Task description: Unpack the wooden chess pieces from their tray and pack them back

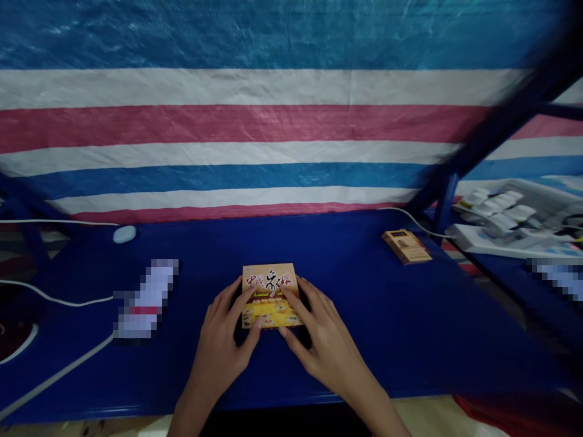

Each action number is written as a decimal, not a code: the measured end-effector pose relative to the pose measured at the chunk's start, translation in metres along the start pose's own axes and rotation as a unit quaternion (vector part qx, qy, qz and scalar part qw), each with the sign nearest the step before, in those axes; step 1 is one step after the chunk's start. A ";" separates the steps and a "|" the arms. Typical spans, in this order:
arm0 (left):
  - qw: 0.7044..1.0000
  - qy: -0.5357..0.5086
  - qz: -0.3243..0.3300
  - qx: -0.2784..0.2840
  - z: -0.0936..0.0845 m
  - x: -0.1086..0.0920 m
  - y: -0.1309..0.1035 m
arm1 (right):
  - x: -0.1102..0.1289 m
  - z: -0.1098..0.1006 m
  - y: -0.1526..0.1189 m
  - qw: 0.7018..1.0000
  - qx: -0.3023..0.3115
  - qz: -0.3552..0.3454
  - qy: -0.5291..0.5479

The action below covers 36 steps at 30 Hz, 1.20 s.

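A Chinese chess box (pixel 268 306) with a tan and yellow printed lid lies flat on the blue table, in the middle near the front. My left hand (pixel 231 328) grips its left side, with the index finger over the lid and the thumb at the near edge. On the opposite side, my right hand (pixel 321 328) holds it the same way, its fingers along the right edge and its thumb at the near right corner. Both hands partly cover the lid. What is inside the box cannot be seen.
On the blue table (pixel 355 358), a small tan box (pixel 407 246) lies at the back right. A white earbud-like case (pixel 124 234) and a blurred-out phone-like object (pixel 148 300) with cables are at left. A power strip (pixel 510 240) with several plugs stands at right. Striped tarpaulin (pixel 255 124) hangs behind.
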<state>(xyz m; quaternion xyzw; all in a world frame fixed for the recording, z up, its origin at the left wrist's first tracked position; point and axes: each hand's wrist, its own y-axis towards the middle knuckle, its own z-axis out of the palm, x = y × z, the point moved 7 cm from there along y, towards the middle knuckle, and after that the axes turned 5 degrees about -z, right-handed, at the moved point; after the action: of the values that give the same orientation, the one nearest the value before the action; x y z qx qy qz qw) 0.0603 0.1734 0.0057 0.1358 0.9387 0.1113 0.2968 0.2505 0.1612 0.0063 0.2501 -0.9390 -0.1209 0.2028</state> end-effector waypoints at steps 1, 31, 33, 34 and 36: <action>1.000 0.000 -0.001 -0.001 0.000 0.000 0.000 | 0.000 0.000 0.000 1.000 0.000 0.001 0.000; 0.999 -0.030 -0.010 0.026 0.002 0.006 -0.004 | -0.007 0.005 -0.001 1.000 -0.010 0.000 0.014; 0.998 -0.047 -0.013 0.027 0.000 0.006 -0.006 | -0.007 0.005 0.000 1.000 -0.014 -0.001 0.017; 0.998 -0.054 -0.015 0.031 0.000 0.006 -0.007 | -0.006 0.005 0.000 1.000 -0.015 -0.001 0.020; 0.997 -0.063 -0.021 0.041 0.000 0.007 -0.010 | -0.006 0.004 0.000 0.999 -0.017 0.004 0.030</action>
<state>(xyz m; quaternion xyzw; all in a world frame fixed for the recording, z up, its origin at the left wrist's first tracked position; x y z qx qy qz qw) 0.0523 0.1664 -0.0007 0.1353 0.9244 0.0578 0.3519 0.2537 0.1643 0.0011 0.2459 -0.9315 -0.1282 0.2352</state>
